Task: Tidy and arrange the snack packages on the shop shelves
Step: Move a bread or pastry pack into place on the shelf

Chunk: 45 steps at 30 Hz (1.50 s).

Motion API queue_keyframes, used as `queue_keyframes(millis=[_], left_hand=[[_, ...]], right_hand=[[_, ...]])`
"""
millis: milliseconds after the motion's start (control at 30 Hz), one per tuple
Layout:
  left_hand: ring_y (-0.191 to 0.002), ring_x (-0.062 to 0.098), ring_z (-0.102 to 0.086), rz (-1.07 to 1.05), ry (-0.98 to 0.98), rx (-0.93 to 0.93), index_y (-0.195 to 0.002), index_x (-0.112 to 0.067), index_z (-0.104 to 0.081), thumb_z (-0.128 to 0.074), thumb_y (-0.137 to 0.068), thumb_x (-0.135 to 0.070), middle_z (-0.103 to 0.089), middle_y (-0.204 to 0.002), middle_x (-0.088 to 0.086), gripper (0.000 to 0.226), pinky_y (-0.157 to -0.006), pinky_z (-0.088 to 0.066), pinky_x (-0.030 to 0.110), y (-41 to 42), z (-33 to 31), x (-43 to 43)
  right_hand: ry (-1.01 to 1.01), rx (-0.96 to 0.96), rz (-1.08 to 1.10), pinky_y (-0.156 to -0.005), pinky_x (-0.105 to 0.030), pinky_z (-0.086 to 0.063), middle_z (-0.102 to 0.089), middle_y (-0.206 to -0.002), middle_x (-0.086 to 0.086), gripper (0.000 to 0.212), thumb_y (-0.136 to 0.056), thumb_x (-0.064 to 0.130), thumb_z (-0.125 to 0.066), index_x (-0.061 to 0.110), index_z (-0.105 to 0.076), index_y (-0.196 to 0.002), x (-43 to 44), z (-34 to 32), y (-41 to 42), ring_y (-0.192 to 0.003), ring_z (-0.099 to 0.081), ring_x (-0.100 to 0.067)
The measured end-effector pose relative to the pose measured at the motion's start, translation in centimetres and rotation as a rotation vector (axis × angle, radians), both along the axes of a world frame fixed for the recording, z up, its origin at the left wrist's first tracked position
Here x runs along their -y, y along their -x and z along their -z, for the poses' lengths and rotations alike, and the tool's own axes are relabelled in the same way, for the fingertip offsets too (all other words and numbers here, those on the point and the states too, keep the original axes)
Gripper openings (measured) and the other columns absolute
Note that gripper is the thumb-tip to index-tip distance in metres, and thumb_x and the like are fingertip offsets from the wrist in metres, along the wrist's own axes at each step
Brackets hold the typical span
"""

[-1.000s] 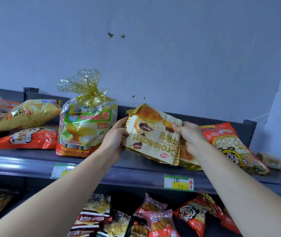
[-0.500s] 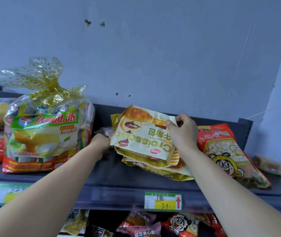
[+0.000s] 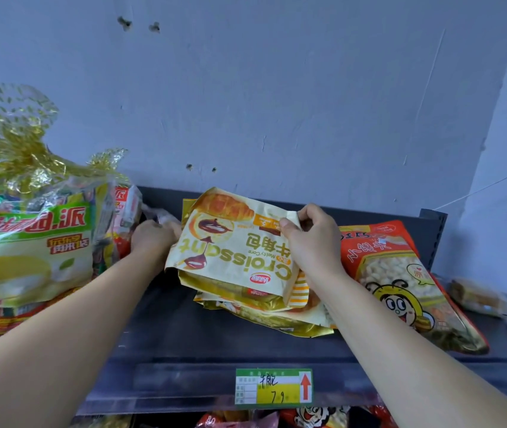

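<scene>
Head view: the dark metal shelf runs across the frame below a pale wall. The largest item on it is the cellophane-wrapped pie bag, upright at the left and tied with a gold bow. The red snack bag lies flat at the right. Between them lies the croissant stack, several flat foil packets that overlap. The top croissant packet sits askew on the stack, print upside down to the camera, its left edge overhanging.

The right hand pinches the far right corner of that packet between thumb and fingers. The left hand sits at the packet's left edge, beside the pie bag. Its fingers are hidden, so it cannot be told whether it grips anything. The hands are apart, one at each side of the packet.

Handling, as a judgement: the packet looks light and air-filled, with slick, limp film and crushable contents. A corner pinch lets it sag. Take hold at both side seams and do not squeeze the middle. The price label on the shelf lip, below the stack, likely marks its place.
</scene>
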<state>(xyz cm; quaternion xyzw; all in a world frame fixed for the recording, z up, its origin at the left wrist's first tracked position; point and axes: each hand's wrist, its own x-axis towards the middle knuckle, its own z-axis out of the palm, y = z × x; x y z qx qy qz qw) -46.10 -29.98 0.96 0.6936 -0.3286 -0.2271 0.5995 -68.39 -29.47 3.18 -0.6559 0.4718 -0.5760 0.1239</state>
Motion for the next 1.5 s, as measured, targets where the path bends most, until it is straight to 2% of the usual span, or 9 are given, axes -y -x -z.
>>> queue_keyframes(millis=[167,467,600,833,967,1100,1233,1333,1500], left_hand=[[-0.082,0.027,-0.060,-0.059,0.312,0.078,-0.098,-0.010,-0.058,-0.045,-0.098,-0.031,-0.056,-0.082,0.005,0.025,-0.067,-0.050,0.036,-0.5,-4.3,-0.1],[-0.089,0.034,-0.070,0.099,0.515,0.033,-0.056,-0.038,-0.055,-0.047,-0.074,-0.035,-0.065,-0.089,0.007,0.020,-0.087,-0.053,0.057,-0.5,-6.3,-1.3],[-0.094,0.037,-0.067,0.052,0.533,0.106,-0.065,-0.032,-0.050,-0.045,-0.081,-0.026,-0.063,-0.088,0.004,0.018,-0.085,-0.054,0.048,-0.1,-6.9,-3.3],[-0.075,0.020,-0.074,0.152,0.587,0.109,-0.075,-0.013,-0.048,-0.046,-0.094,-0.011,-0.066,-0.099,0.013,0.019,-0.071,-0.056,0.029,1.4,-7.3,-5.9],[-0.066,0.030,-0.070,0.263,0.613,-0.093,-0.072,-0.008,-0.046,-0.044,-0.090,-0.002,-0.060,-0.085,0.021,0.019,-0.063,-0.058,0.033,2.4,-6.8,-7.1],[-0.054,0.027,-0.066,0.341,0.601,-0.245,-0.082,-0.005,-0.047,-0.038,-0.090,0.001,-0.060,-0.075,0.021,0.013,-0.054,-0.056,0.031,2.8,-6.2,-8.3],[-0.049,0.026,-0.066,0.447,0.566,-0.481,-0.088,0.000,-0.048,-0.037,-0.092,0.000,-0.061,-0.075,0.021,0.012,-0.048,-0.056,0.029,3.1,-6.0,-9.9],[-0.045,0.024,-0.065,0.506,0.542,-0.640,-0.078,-0.002,-0.046,-0.038,-0.094,-0.003,-0.060,-0.052,0.011,0.018,-0.047,-0.057,0.028,3.1,-5.9,-11.2],[-0.045,0.016,-0.058,0.548,0.447,-0.587,-0.076,-0.012,-0.047,-0.046,-0.097,-0.021,-0.058,-0.057,0.002,0.023,-0.040,-0.046,0.022,3.2,-5.2,-13.0]], right_hand=[[0.074,-0.085,0.024,-0.053,-0.024,-0.034,-0.052,-0.075,0.002,0.025,-0.089,0.024,-0.062,0.014,-0.046,-0.073,0.5,0.8,-0.5,-0.064,-0.046,-0.011],[0.240,-0.135,0.085,-0.056,-0.025,-0.029,-0.039,-0.071,0.011,0.032,-0.090,0.022,-0.060,0.023,-0.035,-0.071,2.6,2.7,-4.4,-0.061,-0.039,-0.007],[0.295,-0.224,0.112,-0.071,-0.036,-0.042,-0.047,-0.075,0.011,0.023,-0.091,0.031,-0.059,0.022,-0.044,-0.076,3.1,3.5,-6.5,-0.067,-0.049,-0.016],[0.180,-0.387,0.036,-0.093,-0.036,-0.035,-0.064,-0.086,0.010,0.033,-0.090,0.056,-0.048,0.024,-0.056,-0.091,2.1,3.9,-7.0,-0.084,-0.060,-0.015],[-0.019,-0.230,-0.094,-0.097,-0.041,-0.043,-0.065,-0.108,0.007,0.060,-0.076,0.066,-0.061,0.026,-0.055,-0.119,1.1,3.4,-6.3,-0.103,-0.059,-0.015],[0.013,-0.040,-0.164,-0.096,-0.034,-0.045,-0.049,-0.133,0.005,0.080,-0.073,0.048,-0.076,0.027,-0.037,-0.140,-0.6,3.1,-5.1,-0.119,-0.049,-0.014],[0.247,-0.018,-0.133,-0.093,-0.029,-0.048,-0.057,-0.124,0.007,0.052,-0.081,0.031,-0.074,0.023,-0.056,-0.129,-2.7,3.2,-3.9,-0.113,-0.053,-0.008],[0.331,0.002,-0.124,-0.085,-0.023,-0.050,-0.067,-0.112,0.007,0.030,-0.087,0.028,-0.068,0.018,-0.067,-0.115,-4.6,2.6,-3.4,-0.102,-0.059,-0.004],[0.272,0.062,-0.174,-0.058,-0.033,-0.046,-0.063,-0.070,0.003,0.020,-0.093,0.026,-0.058,0.014,-0.060,-0.077,-8.0,0.9,-2.8,-0.066,-0.060,-0.016]])
